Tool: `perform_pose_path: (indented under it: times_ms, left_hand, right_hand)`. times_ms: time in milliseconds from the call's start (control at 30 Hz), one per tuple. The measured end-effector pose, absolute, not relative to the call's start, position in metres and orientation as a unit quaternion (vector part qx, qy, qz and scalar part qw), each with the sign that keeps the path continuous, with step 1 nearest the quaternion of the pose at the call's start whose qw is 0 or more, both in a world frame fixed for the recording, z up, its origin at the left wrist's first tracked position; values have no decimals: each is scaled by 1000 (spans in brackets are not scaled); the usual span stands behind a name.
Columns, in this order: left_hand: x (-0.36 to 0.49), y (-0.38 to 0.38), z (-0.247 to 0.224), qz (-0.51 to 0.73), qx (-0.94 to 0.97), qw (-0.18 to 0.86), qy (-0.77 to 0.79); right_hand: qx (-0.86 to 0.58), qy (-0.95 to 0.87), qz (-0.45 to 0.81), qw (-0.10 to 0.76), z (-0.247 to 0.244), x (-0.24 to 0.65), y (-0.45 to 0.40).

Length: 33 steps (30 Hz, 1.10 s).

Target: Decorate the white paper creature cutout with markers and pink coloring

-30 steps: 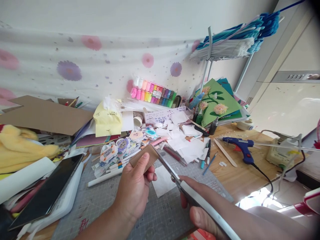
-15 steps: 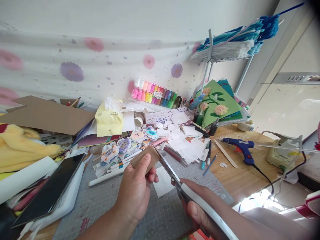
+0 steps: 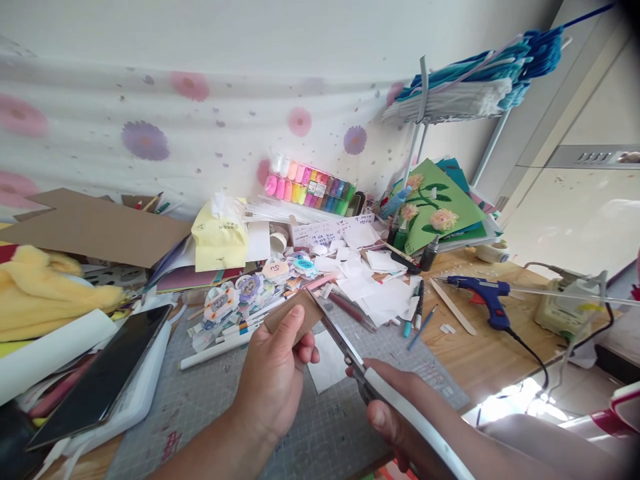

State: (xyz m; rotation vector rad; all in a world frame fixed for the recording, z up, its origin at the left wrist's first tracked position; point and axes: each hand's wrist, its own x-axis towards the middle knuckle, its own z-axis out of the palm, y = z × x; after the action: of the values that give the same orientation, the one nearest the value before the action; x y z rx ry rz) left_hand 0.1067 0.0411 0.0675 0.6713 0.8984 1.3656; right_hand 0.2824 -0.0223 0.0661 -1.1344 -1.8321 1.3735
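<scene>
A small piece of brown cardboard [image 3: 311, 312] is pinched between the thumb and fingers of my left hand [image 3: 275, 377], over the grey cutting mat [image 3: 220, 413]. My right hand [image 3: 400, 413] is wrapped round the handles of scissors [image 3: 350, 348] with pale grips. Their blades point up and left, and lie along the right edge of the cardboard; whether they are fully closed is hard to tell. Beneath them, a white square of paper [image 3: 327, 363] lies on the mat.
A blue glue gun [image 3: 483, 290] with a cord lies at the right beside a wooden stick [image 3: 453, 307]. White paper scraps [image 3: 375, 293], pens and cut-out stickers [image 3: 250, 288] cover the middle. At the left are a black tablet [image 3: 105, 373] and large cardboard [image 3: 105, 227].
Both hands, the cardboard and the scissors have shifted very slightly to the right in the picture. The view has moved a little too. Both grips look the same.
</scene>
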Motion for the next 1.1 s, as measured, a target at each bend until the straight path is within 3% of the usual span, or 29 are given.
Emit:
perform_pose_path:
  times_ms: [400, 833, 1100]
  left_hand:
    - [108, 41, 69, 587, 300, 637, 400]
    - [107, 40, 67, 565, 349, 647, 375]
    - [113, 36, 64, 561, 344, 645, 387]
  right_hand:
    - [-454, -658, 528, 287, 71, 285, -24]
    - [-479, -686, 435, 333, 85, 279, -32]
    - [-435, -696, 472, 322, 61, 282, -22]
